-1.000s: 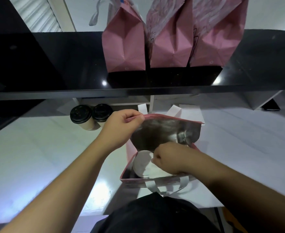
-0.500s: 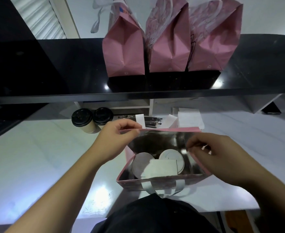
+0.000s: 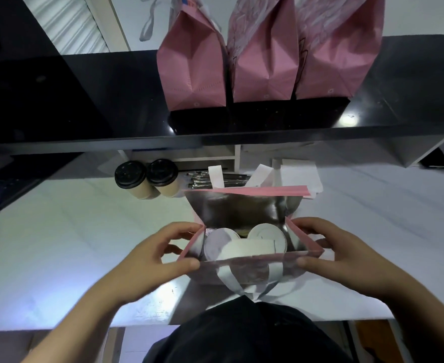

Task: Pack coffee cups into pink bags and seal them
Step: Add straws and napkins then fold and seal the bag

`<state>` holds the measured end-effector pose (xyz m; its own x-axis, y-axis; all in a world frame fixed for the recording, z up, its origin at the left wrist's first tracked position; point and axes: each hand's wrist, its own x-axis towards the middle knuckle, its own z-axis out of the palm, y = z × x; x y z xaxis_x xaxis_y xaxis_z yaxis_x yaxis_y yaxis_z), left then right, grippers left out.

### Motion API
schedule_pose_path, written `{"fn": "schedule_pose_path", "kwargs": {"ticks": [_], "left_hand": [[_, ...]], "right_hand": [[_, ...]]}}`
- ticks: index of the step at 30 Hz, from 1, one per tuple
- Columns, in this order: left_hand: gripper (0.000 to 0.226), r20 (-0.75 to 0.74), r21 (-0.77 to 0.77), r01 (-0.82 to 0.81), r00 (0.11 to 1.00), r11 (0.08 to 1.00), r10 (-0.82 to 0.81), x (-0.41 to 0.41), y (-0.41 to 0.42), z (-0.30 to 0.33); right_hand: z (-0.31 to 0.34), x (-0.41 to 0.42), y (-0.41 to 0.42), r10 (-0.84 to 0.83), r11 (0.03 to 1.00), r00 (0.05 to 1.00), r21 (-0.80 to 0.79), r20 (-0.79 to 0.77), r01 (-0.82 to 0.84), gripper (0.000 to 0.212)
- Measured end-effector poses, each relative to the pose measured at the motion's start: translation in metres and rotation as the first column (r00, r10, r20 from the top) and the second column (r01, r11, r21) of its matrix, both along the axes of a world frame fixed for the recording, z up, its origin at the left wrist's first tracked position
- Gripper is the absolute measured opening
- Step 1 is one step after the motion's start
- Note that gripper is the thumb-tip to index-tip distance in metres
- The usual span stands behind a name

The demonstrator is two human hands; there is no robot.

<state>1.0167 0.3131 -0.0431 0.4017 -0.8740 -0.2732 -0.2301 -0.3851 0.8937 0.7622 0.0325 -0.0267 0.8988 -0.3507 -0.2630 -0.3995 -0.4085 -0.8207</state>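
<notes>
Meanwhile, both hands had dropped from the far rim of the open pink bag (image 3: 244, 213) to its near corners. Half a second earlier the left hand (image 3: 158, 260) pinched the back edge and the right hand (image 3: 346, 258) hovered by the right side; now each clamped thumb and fingers on a near corner of the mouth, left and right, holding it spread. The bag stood on the white counter (image 3: 58, 244), close to the person's body, silver lining showing.

Inside sat two white-lidded cups (image 3: 219, 244), side by side, with a white card (image 3: 252, 247) lying across them; the cup bodies were hidden by the bag wall. The near handle (image 3: 241, 281) was blurred. The person's dark clothing (image 3: 241, 334) cut off the counter's front edge.

Counts: two cups in the bag; two black-lidded cups (image 3: 145, 179) on the counter behind and left of it, touching each other; three closed pink bags (image 3: 265, 61) in a row on the black shelf (image 3: 84, 100), tops out of frame. Some white paper slips (image 3: 299, 174) and dark sachets (image 3: 202, 178) behind the bag were too jumbled to count.
</notes>
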Motion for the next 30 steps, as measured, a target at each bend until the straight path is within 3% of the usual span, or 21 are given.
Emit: {"fn": "schedule_pose_path", "kwargs": {"ticks": [2,5,10,13,15,18,20,21,25,30], "left_hand": [[0.067,0.041,0.021,0.015,0.999,1.000,-0.015,-0.006,-0.001,-0.005],[0.060,0.114,-0.014,-0.029,0.993,0.999,0.031,-0.012,-0.009,-0.007],[0.040,-0.014,-0.080,-0.101,0.995,0.992,0.100,-0.015,-0.015,-0.012],[0.033,-0.178,-0.111,-0.199,0.968,0.974,0.177,-0.013,-0.015,-0.019],[0.044,-0.277,-0.118,-0.275,0.932,0.954,0.234,-0.012,-0.018,-0.023],[0.082,-0.272,-0.121,-0.294,0.929,0.948,0.253,-0.005,-0.022,-0.028],[0.099,-0.233,-0.098,-0.273,0.941,0.957,0.245,0.002,-0.024,-0.028],[0.099,-0.215,-0.098,-0.260,0.948,0.961,0.235,0.006,-0.025,-0.029],[0.060,-0.059,-0.123,-0.225,0.974,0.967,0.219,0.013,-0.029,-0.028],[0.028,0.335,-0.162,-0.218,0.905,0.962,0.261,0.008,-0.033,-0.025]], "right_hand": [[-0.003,0.004,0.002,0.042,0.999,0.999,-0.032,0.003,-0.042,0.062],[-0.012,0.010,0.004,0.035,0.999,0.999,-0.037,0.040,-0.034,0.057],[-0.032,0.013,0.004,-0.126,0.982,0.983,0.155,0.131,0.106,0.038],[-0.037,0.015,0.003,-0.253,0.925,0.955,0.329,0.157,0.191,0.023],[-0.041,0.016,0.004,-0.336,0.880,0.932,0.399,0.135,0.259,0.033],[-0.043,0.018,-0.002,-0.396,0.848,0.915,0.414,0.081,0.331,0.060],[-0.041,0.017,-0.007,-0.356,0.877,0.930,0.375,0.088,0.300,0.079],[-0.040,0.018,-0.008,-0.330,0.899,0.939,0.336,0.101,0.280,0.078],[-0.040,0.021,-0.008,-0.292,0.956,0.941,0.034,0.174,0.290,0.043],[-0.044,0.023,-0.005,-0.192,0.888,0.940,-0.358,0.282,0.288,0.039]]}}
